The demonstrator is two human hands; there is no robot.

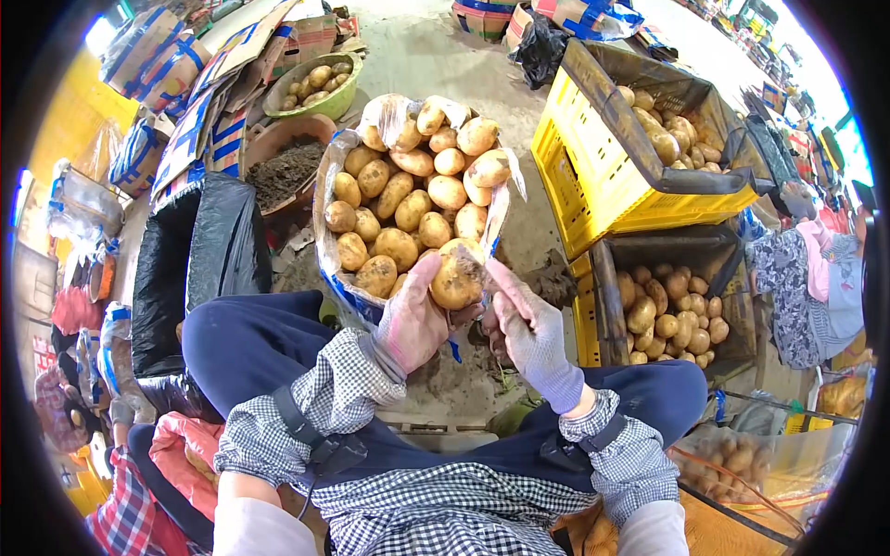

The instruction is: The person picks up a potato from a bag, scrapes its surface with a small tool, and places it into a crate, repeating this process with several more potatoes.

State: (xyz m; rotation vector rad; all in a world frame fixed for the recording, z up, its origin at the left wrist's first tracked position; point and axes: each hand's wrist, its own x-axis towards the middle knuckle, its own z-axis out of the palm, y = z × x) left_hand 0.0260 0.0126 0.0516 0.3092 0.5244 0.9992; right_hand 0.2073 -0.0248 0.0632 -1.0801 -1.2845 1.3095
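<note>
Dusty floor (pixel 508 93); box (pixel 325 243) looks about full of potatoes (pixel 396 247). Left hand (pixel 414 320) grips a loose potato (pixel 458 275); right hand (pixel 538 345) part-open, index extended beside it.

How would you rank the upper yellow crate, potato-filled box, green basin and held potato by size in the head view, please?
Largest: upper yellow crate and potato-filled box, too alike to rank.
Next: green basin.
Smallest: held potato, though nearness to the camera may enlarge it.

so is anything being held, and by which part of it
A potato, in the left hand: the thumb is on its left side, the fingers at its near edge.
</note>
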